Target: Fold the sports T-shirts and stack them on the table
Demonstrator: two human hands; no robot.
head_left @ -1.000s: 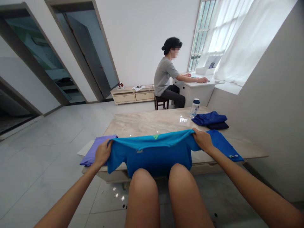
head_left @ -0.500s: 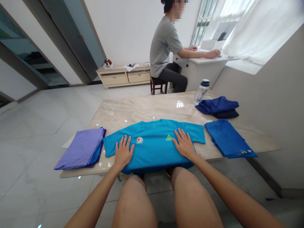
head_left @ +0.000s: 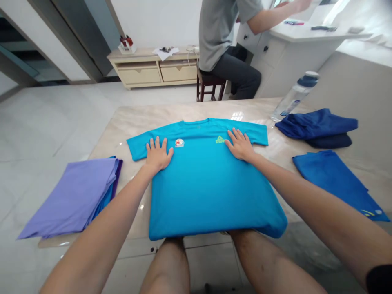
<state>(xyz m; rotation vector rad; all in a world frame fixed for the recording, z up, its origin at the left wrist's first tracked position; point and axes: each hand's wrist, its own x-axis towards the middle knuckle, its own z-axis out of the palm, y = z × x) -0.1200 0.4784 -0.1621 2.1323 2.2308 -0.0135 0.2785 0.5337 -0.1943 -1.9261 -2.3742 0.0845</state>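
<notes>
A bright blue T-shirt [head_left: 202,192] lies spread front-up on the marble-look table [head_left: 137,116], its collar toward the far side. A round badge and a green logo mark its chest, and its lower part hangs over the near edge. My left hand [head_left: 158,154] rests flat on the shirt near the left sleeve, fingers apart. On the other side of the chest, my right hand [head_left: 240,145] presses flat beside the green logo, its fingers also spread. Neither hand grips the cloth.
Folded purple and blue clothes [head_left: 76,192] are stacked at the table's left. To the right lie a folded blue garment [head_left: 339,179] and a dark blue bundle [head_left: 318,126], with a clear bottle [head_left: 294,96] behind. A person [head_left: 217,36] sits at a white desk beyond.
Both hands have slid the T-shirt away from me, toward the far side of the table, so more of its body lies on the tabletop. My view has come closer and tilted down.
</notes>
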